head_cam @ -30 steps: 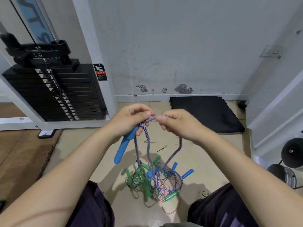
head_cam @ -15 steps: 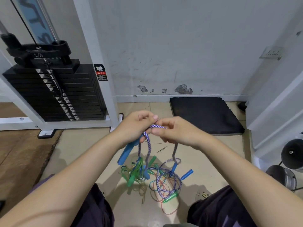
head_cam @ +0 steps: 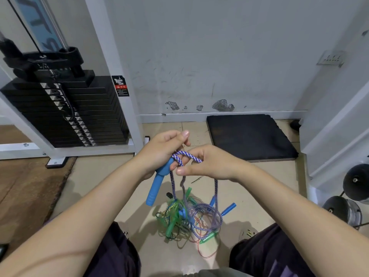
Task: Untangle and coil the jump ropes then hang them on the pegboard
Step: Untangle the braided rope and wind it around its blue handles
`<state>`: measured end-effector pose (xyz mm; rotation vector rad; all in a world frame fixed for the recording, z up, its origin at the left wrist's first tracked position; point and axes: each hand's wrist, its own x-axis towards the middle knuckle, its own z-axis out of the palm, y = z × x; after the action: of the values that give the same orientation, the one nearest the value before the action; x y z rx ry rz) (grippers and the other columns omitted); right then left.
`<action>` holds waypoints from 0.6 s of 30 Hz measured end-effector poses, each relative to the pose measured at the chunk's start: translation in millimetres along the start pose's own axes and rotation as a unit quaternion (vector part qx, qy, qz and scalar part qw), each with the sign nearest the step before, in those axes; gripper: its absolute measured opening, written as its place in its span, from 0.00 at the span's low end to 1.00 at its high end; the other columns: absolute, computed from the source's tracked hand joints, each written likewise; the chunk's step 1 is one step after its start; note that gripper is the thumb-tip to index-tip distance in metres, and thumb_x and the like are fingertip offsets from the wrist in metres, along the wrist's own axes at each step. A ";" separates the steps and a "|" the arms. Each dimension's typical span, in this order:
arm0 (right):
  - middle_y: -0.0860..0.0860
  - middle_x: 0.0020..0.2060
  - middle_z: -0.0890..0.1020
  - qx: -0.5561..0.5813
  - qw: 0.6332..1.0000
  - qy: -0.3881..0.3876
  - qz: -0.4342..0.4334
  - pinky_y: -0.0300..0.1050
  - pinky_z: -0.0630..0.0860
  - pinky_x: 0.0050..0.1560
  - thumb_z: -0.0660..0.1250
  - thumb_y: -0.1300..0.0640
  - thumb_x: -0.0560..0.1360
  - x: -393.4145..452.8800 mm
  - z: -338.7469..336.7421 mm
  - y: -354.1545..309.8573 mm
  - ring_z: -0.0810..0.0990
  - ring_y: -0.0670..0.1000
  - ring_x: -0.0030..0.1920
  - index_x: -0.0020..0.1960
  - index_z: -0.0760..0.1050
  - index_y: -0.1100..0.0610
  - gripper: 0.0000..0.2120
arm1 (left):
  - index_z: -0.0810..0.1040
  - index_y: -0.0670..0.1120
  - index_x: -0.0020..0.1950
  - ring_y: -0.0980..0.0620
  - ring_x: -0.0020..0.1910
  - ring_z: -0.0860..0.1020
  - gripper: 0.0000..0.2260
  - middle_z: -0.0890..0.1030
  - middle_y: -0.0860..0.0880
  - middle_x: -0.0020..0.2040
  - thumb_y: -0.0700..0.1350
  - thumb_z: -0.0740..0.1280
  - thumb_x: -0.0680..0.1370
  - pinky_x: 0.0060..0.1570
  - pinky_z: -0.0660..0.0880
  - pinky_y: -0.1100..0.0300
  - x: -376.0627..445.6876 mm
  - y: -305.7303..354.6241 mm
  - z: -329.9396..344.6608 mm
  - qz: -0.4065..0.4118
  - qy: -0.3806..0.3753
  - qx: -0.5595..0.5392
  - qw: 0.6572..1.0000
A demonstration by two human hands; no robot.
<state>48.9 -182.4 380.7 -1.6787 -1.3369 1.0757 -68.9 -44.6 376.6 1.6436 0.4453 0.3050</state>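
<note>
My left hand (head_cam: 162,149) grips the top of a blue jump-rope handle (head_cam: 156,181), which hangs down and to the left. A blue-and-white braided rope (head_cam: 186,155) loops over my left fingers and runs into my right hand (head_cam: 209,163), which pinches it. Strands of that rope drop from both hands to a tangled pile of jump ropes (head_cam: 192,218) on the floor between my knees, with green, blue and orange cords and several green and blue handles. No pegboard is in view.
A black weight stack (head_cam: 65,110) in a white frame stands at the left. A black foam mat (head_cam: 249,134) lies against the wall at the right. Round black weights (head_cam: 355,181) sit at the far right. A brown mat (head_cam: 26,188) covers the floor on the left.
Both hands have lowered a little and come closer together. A loop of braided rope now lies over my left fingers. The pile on the floor has shifted slightly.
</note>
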 end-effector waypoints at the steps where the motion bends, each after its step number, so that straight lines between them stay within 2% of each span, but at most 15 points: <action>1: 0.39 0.39 0.84 0.009 1.000 0.010 0.000 0.25 0.70 0.41 0.72 0.58 0.76 0.8 -0.1 -1.1 0.79 0.34 0.38 0.52 0.83 0.63 0.09 | 0.79 0.48 0.42 0.54 0.24 0.70 0.14 0.75 0.47 0.30 0.57 0.65 0.79 0.27 0.68 0.65 -0.4 0.9 0.0 -0.002 -0.006 0.001 1.000; 2: 0.41 0.35 0.82 0.015 1.000 0.019 0.001 0.28 0.70 0.35 0.71 0.57 0.77 0.0 -2.5 -3.8 0.76 0.37 0.33 0.48 0.83 0.61 0.07 | 0.79 0.46 0.43 0.54 0.22 0.70 0.15 0.76 0.45 0.30 0.57 0.65 0.78 0.26 0.68 0.64 -1.2 2.3 0.0 -0.004 -0.020 -0.004 1.000; 4: 0.45 0.27 0.72 0.019 0.999 0.035 0.010 0.36 0.60 0.27 0.68 0.55 0.78 -3.5 -11.1 -8.1 0.64 0.44 0.26 0.41 0.79 0.58 0.09 | 0.77 0.42 0.46 0.52 0.22 0.71 0.18 0.77 0.42 0.32 0.59 0.70 0.75 0.26 0.69 0.63 -2.7 5.5 -1.2 -0.009 -0.056 -0.010 0.998; 7: 0.43 0.24 0.65 0.060 0.997 0.051 0.011 0.39 0.53 0.27 0.63 0.55 0.81 -10.1 -22.9 -10.1 0.57 0.46 0.26 0.37 0.73 0.56 0.14 | 0.78 0.41 0.48 0.50 0.27 0.73 0.14 0.78 0.44 0.34 0.47 0.77 0.71 0.29 0.71 0.62 -4.3 8.4 -6.3 -0.024 -0.107 0.006 0.994; 9: 0.45 0.24 0.62 0.091 0.993 0.074 0.020 0.39 0.52 0.27 0.62 0.55 0.82 -12.6 -28.6 -10.3 0.55 0.46 0.26 0.37 0.71 0.56 0.15 | 0.79 0.42 0.48 0.50 0.30 0.75 0.10 0.79 0.46 0.35 0.41 0.77 0.72 0.32 0.73 0.63 -4.8 8.7 -10.4 -0.033 -0.125 0.065 0.989; 11: 0.47 0.25 0.59 0.107 0.990 0.087 0.032 0.40 0.50 0.28 0.61 0.54 0.82 -13.6 -31.6 -9.9 0.53 0.47 0.27 0.36 0.70 0.57 0.16 | 0.80 0.41 0.48 0.49 0.31 0.78 0.05 0.80 0.46 0.34 0.39 0.74 0.75 0.35 0.73 0.63 -5.4 7.7 -12.4 -0.035 -0.122 0.116 0.985; 13: 0.49 0.26 0.60 0.103 0.989 0.097 0.041 0.41 0.51 0.29 0.61 0.53 0.82 -13.6 -31.5 -9.7 0.54 0.48 0.27 0.36 0.68 0.58 0.17 | 0.78 0.40 0.50 0.47 0.34 0.82 0.04 0.82 0.45 0.35 0.38 0.71 0.77 0.38 0.76 0.59 -5.0 5.7 -12.2 -0.043 -0.112 0.111 0.987; 15: 0.50 0.28 0.65 0.076 0.987 0.132 0.055 0.41 0.58 0.31 0.61 0.51 0.81 -13.0 -30.2 -9.7 0.62 0.47 0.28 0.35 0.68 0.58 0.18 | 0.74 0.38 0.52 0.44 0.36 0.84 0.06 0.83 0.44 0.37 0.37 0.69 0.78 0.40 0.78 0.54 -4.9 3.9 -10.3 -0.046 -0.101 0.106 0.988; 17: 0.50 0.30 0.70 0.063 0.982 0.165 0.059 0.36 0.66 0.32 0.62 0.50 0.81 -12.2 -29.6 -8.6 0.69 0.46 0.29 0.33 0.69 0.56 0.20 | 0.73 0.37 0.50 0.44 0.35 0.84 0.07 0.82 0.43 0.36 0.37 0.70 0.78 0.38 0.79 0.54 -4.7 2.1 -8.6 -0.043 -0.094 0.109 0.989; 18: 0.51 0.29 0.69 0.075 0.981 0.170 0.058 0.35 0.68 0.32 0.62 0.50 0.81 -11.7 -29.6 -8.0 0.70 0.47 0.29 0.33 0.69 0.56 0.20 | 0.73 0.38 0.48 0.45 0.35 0.83 0.07 0.82 0.43 0.35 0.37 0.70 0.78 0.37 0.80 0.56 -4.6 2.1 -8.2 -0.046 -0.094 0.107 0.989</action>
<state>71.9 -193.4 401.4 -1.7483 -0.9291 0.8810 -76.4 -39.6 380.0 1.8352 0.4188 0.0324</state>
